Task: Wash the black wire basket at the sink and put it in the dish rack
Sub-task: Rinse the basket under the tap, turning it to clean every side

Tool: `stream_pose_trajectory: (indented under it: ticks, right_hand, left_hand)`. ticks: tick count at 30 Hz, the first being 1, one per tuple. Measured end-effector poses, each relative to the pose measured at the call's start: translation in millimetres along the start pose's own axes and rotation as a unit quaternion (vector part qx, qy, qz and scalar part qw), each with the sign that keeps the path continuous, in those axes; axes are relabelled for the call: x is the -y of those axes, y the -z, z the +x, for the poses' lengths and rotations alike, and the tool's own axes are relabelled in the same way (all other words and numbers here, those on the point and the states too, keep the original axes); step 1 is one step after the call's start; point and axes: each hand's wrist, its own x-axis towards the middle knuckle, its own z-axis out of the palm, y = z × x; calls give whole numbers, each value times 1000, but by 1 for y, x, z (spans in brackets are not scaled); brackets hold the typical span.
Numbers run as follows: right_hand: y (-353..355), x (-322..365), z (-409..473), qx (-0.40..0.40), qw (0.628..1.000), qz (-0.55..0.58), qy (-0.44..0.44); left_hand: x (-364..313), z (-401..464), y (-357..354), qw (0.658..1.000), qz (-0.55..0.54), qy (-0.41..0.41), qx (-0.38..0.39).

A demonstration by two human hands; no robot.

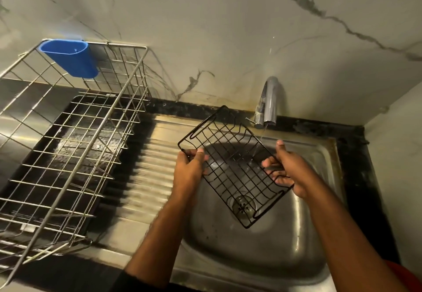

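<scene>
Hands grip the black wire basket (233, 168) from both sides: the left hand (190, 168) is closed on its left rim, and the right hand (288, 173) has its fingers curled through the wires at the right rim, thumb raised. Between them the basket hangs tilted above the sink (315, 241) bowl, its far corner close to the tap (268, 102). A thin stream of water (262, 135) falls from the spout onto the basket's far right edge, and the drain strainer (243, 205) shows through the mesh below.

To rinse well, I would turn the basket slowly so the narrow stream crosses every wire, then tip it and let it drip over the bowl before carrying it away. Wet wire is likely slippery, so both grips should stay firm.

To the left, past the ribbed drainboard (150, 168), the dish rack (75, 136) stands on the surface with a blue cup holder (68, 57) hooked on its far rim. No brand, label or writing can be read anywhere.
</scene>
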Motion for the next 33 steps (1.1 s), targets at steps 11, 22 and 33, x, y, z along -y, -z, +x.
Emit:
stream_pose_trajectory:
  ticks: [11,22,33]
  right_hand:
    - [4,-4,-39,8,982,-143,125]
    - [34,-9,-52,-104,936,-289,173]
    - [52,-33,-66,-199,900,-314,227]
  left_hand:
    - [16,12,-24,994,36,-26,102]
    - [33,15,-65,981,80,-40,171]
    - [60,5,-121,959,-154,113,209]
